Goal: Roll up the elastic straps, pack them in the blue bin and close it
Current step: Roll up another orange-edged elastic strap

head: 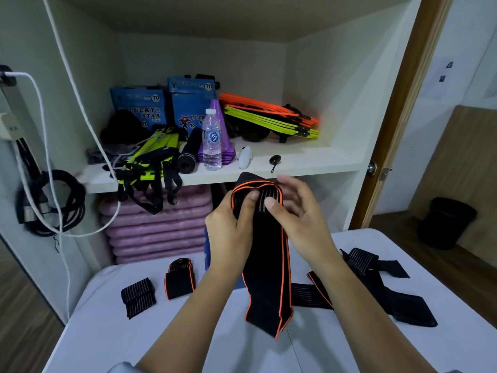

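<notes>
A black elastic strap with orange edging (266, 265) hangs in front of me, its top end curled into a roll. My left hand (228, 227) grips that roll with the thumb pressed on it. My right hand (298, 208) holds the roll's other side between thumb and fingers. The strap's tail reaches down to the white table (113, 335). Two rolled straps lie at the left: a plain black one (137, 296) and an orange-edged one (179, 278). Loose unrolled straps (376, 286) lie at the right. A sliver of the blue bin (206, 251) shows behind my left wrist.
A white shelf (309, 162) holds blue boxes, a water bottle (212, 141), purple cones, orange and yellow hurdles and neon straps. Purple mats (156, 232) are stacked below. Cables hang on the left wall. A wooden door and a black waste bin (446, 222) are at the right.
</notes>
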A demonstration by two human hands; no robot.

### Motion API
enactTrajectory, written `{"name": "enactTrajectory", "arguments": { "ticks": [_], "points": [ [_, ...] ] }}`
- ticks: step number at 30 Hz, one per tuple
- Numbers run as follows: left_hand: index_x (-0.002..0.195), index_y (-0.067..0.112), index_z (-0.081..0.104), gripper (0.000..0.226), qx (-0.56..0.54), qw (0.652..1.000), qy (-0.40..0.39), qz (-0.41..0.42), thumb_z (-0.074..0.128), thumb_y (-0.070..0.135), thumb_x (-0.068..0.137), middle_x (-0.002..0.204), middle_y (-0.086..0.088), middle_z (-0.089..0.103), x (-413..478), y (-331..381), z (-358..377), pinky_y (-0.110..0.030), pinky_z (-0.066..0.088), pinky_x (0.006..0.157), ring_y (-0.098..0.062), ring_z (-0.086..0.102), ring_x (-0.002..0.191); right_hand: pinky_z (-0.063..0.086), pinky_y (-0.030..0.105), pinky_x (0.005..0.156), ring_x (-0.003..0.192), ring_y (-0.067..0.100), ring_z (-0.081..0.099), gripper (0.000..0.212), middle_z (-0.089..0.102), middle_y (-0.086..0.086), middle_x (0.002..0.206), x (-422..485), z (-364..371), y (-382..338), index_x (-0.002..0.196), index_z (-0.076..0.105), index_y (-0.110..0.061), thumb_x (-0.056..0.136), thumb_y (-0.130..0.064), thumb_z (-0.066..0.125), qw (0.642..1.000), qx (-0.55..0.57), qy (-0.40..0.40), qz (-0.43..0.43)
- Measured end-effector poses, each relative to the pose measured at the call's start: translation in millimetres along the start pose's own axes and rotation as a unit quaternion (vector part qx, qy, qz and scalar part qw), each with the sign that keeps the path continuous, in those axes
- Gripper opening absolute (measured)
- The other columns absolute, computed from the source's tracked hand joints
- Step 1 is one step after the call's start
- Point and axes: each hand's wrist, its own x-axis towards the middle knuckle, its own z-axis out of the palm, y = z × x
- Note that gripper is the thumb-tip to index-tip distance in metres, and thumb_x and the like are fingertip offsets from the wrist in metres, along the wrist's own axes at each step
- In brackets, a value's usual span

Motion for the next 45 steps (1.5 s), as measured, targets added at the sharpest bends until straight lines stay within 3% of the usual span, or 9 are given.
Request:
{"name": "enactTrajectory", "arguments": {
  "ticks": [7, 11, 15, 20, 24, 29, 35, 39, 45],
  "points": [
    [0.079, 0.012, 0.056, 0.035, 0.01, 1.0, -0.009, -0.017, 0.053, 0.045, 0.088, 0.06, -0.003, 0.058, -1, -1, 3, -0.022, 0.038, 0.051, -0.015, 0.053, 0.06, 0.051, 0.015, 0.077, 0.084, 0.005, 0.068, 0.014, 0.071, -0.004, 0.087, -14, 8, 15, 0.094, 0.067, -0.018, 0.088, -0.007, 0.062, 0.998, -0.012, 0.062, -0.017],
    [0.081, 0.025, 0.05, 0.018, -0.04, 0.991, -0.115, -0.062, 0.049, 0.038, 0.093, 0.065, 0.008, 0.056, -7, -14, -5, -0.022, 0.042, 0.057, -0.001, 0.052, 0.059, 0.05, 0.015, 0.077, 0.083, 0.006, 0.068, 0.011, 0.072, 0.0, 0.088, -9, 5, 21, 0.095, 0.068, -0.015, 0.089, -0.009, 0.061, 0.996, 0.004, 0.091, -0.001],
    [0.097, 0.033, 0.051, 0.013, -0.071, 0.973, -0.196, -0.099, 0.043, 0.023, 0.098, 0.092, 0.01, 0.066, -20, -25, -8, -0.014, 0.049, 0.071, 0.005, 0.061, 0.081, 0.052, 0.023, 0.083, 0.088, 0.008, 0.067, 0.015, 0.071, -0.002, 0.092, -12, 1, 28, 0.102, 0.066, -0.014, 0.091, -0.009, 0.057, 0.997, -0.045, 0.062, 0.004],
    [0.096, 0.013, 0.048, 0.013, -0.023, 0.978, -0.185, -0.096, 0.041, 0.023, 0.099, 0.081, -0.001, 0.063, -32, -25, -2, -0.033, 0.047, 0.067, -0.013, 0.06, 0.073, 0.05, 0.015, 0.076, 0.084, 0.011, 0.063, 0.035, 0.068, -0.005, 0.097, -38, -11, 33, 0.108, 0.056, -0.034, 0.091, -0.003, 0.055, 0.991, -0.132, -0.009, 0.005],
    [0.098, 0.006, 0.048, 0.012, -0.068, 0.962, -0.231, -0.128, 0.041, 0.015, 0.098, 0.084, -0.012, 0.06, -55, -20, -10, -0.036, 0.048, 0.073, -0.023, 0.058, 0.077, 0.051, 0.022, 0.07, 0.077, 0.021, 0.061, 0.033, 0.068, 0.005, 0.089, -65, -17, 36, 0.104, 0.058, -0.035, 0.092, -0.004, 0.054, 0.99, -0.139, 0.013, 0.014],
    [0.096, 0.002, 0.046, 0.013, -0.088, 0.958, -0.246, -0.117, 0.041, 0.013, 0.094, 0.076, -0.013, 0.053, -67, -4, -27, -0.024, 0.043, 0.061, -0.011, 0.051, 0.067, 0.055, 0.041, 0.078, 0.085, 0.031, 0.065, 0.025, 0.068, 0.012, 0.089, -85, -15, 24, 0.106, 0.062, -0.025, 0.096, -0.007, 0.048, 0.995, -0.08, -0.001, 0.052],
    [0.093, 0.004, 0.045, 0.009, -0.048, 0.953, -0.256, -0.154, 0.042, 0.012, 0.094, 0.072, -0.002, 0.053, -66, -11, -13, -0.031, 0.041, 0.064, -0.013, 0.051, 0.068, 0.053, 0.019, 0.081, 0.094, 0.008, 0.067, 0.026, 0.071, -0.001, 0.099, -80, -24, 35, 0.111, 0.062, -0.017, 0.095, -0.004, 0.046, 0.99, -0.05, 0.008, 0.129],
    [0.092, 0.013, 0.048, 0.007, 0.08, 0.909, -0.335, -0.237, 0.046, 0.019, 0.092, 0.084, -0.003, 0.059, -75, -74, 22, -0.036, 0.042, 0.074, -0.024, 0.056, 0.083, 0.051, 0.04, 0.081, 0.09, 0.028, 0.065, 0.018, 0.068, 0.013, 0.093, -82, -37, 105, 0.104, 0.062, -0.012, 0.092, -0.006, 0.049, 0.961, -0.172, 0.004, 0.215],
    [0.108, 0.005, 0.054, 0.019, 0.191, 0.843, -0.419, -0.278, 0.049, 0.015, 0.093, 0.103, -0.014, 0.063, -120, -160, 61, -0.025, 0.038, 0.07, -0.026, 0.057, 0.09, 0.048, 0.031, 0.083, 0.094, 0.023, 0.062, 0.024, 0.065, 0.005, 0.094, -107, -46, 214, 0.104, 0.06, -0.016, 0.09, -0.002, 0.048, 0.912, -0.196, -0.007, 0.36]
  ]
}}
